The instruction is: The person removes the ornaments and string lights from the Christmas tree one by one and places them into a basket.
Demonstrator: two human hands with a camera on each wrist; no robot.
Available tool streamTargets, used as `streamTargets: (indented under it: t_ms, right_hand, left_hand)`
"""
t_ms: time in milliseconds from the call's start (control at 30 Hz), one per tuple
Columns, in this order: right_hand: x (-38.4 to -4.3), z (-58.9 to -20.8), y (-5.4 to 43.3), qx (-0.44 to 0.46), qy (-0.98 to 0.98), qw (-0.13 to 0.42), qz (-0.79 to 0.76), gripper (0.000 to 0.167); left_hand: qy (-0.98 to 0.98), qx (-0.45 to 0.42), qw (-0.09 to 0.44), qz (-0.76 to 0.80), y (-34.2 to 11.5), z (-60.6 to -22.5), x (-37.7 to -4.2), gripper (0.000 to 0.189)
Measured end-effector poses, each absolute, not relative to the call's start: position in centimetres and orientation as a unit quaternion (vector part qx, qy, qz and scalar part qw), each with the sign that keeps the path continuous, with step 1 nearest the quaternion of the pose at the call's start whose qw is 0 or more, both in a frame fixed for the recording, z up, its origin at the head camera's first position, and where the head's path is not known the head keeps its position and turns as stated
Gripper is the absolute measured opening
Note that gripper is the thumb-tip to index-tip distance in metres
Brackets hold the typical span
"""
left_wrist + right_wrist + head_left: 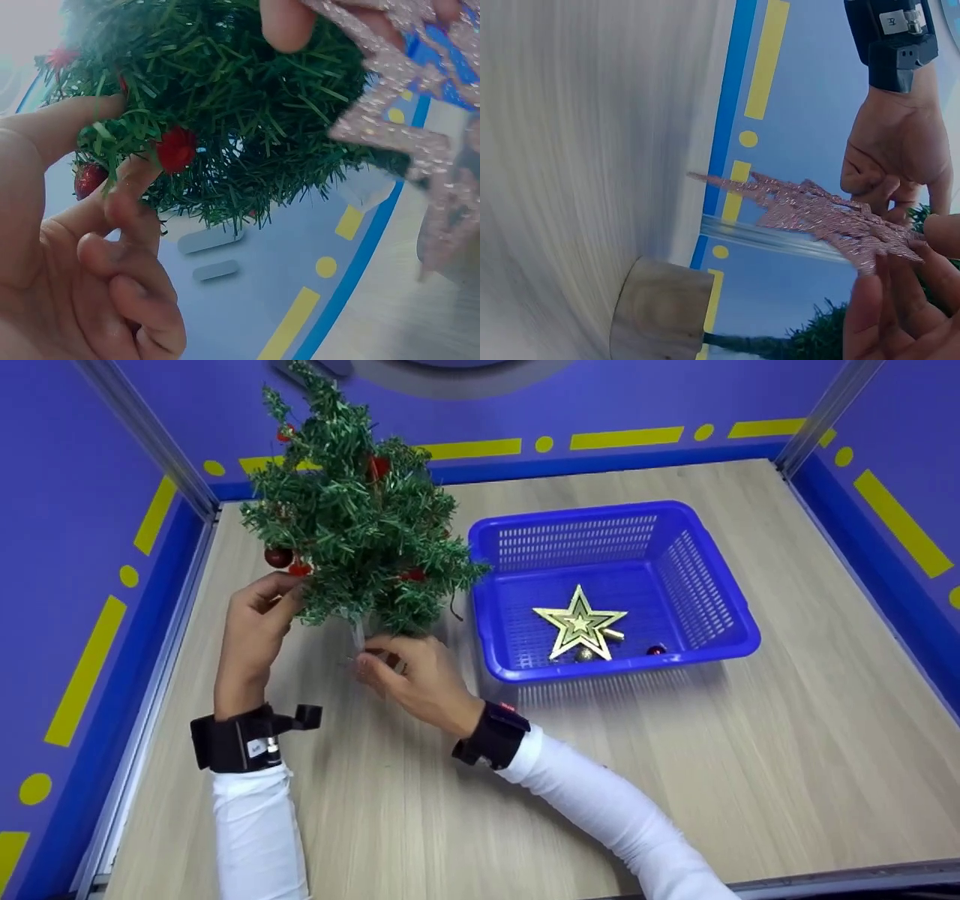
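Note:
A small artificial Christmas tree [352,517] with red ornaments stands at the left of the table. My left hand [259,619] is at its lower left side, its thumb and a finger pinching a branch tip [105,139] beside a red ornament [177,148]. Below the lower branches, my right hand [424,679] holds a pink glittery ornament [817,217] with pointed, cut-out arms between thumb and fingers. The head view shows this ornament nearly edge-on; its broad side [397,127] faces the left wrist view. A dark red ball [278,557] hangs just above the left hand.
Right of the tree stands a blue plastic basket [487,656]. Inside lie a gold star [579,624], a small gold ball [584,655] and a dark red ball [656,649]. The tree's round pot [660,311] shows in the right wrist view. Purple panels [480,405] enclose the table.

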State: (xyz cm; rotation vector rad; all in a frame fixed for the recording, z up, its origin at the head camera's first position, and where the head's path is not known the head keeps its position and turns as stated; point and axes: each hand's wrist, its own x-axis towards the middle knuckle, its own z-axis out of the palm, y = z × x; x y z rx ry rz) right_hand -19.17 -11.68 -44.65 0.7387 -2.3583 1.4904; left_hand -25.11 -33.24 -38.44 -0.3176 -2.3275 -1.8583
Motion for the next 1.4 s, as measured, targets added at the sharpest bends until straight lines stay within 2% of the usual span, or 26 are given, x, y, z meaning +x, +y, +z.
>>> streamTargets:
  t_ms: [300,533,633,733,967,1167,1300,1400]
  right_hand:
    - [-18.5,-43.1,-11.3,0.299,-0.734,0.193,0.578,0.017]
    - [-17.2,-41.5,-10.8,0.35,-0.75,0.248,0.503,0.014]
    - [-16.8,-41.0,-10.8,0.361,-0.752,0.256,0.488,0.014]
    - [-16.7,-40.8,-11.1,0.371,-0.759,0.24,0.478,0.014]
    - [-16.1,-40.2,-11.2,0.471,-0.763,0.151,0.416,0.015]
    - [-15.6,-38.3,-8.9,0.513,-0.76,0.085,0.39,0.016]
    - [-15.7,-36.9,-5.7,0.511,-0.758,0.086,0.396,0.013]
    - [-16.0,-36.4,-3.0,0.488,-0.76,0.111,0.415,0.01]
  left_hand:
    - [-0.775,-0.106,0.066,-0.619,-33.0,-38.6,-25.3,0.019]
    - [-0.782,-0.111,0.083,-0.608,-32.7,-38.7,-25.4,0.018]
    - [-0.781,-0.111,0.099,-0.606,-32.5,-38.8,-25.5,0.017]
    - [-0.78,-0.113,0.107,-0.607,-32.4,-38.9,-25.5,0.016]
    - [-0.771,-0.117,0.108,-0.616,-32.6,-39.0,-25.6,0.017]
    - [-0.776,-0.115,0.093,-0.613,-32.7,-38.8,-25.6,0.02]
    - [-0.774,-0.11,0.086,-0.618,-32.8,-38.7,-25.5,0.019]
    - [-0.767,-0.109,0.082,-0.627,-32.8,-38.6,-25.5,0.021]
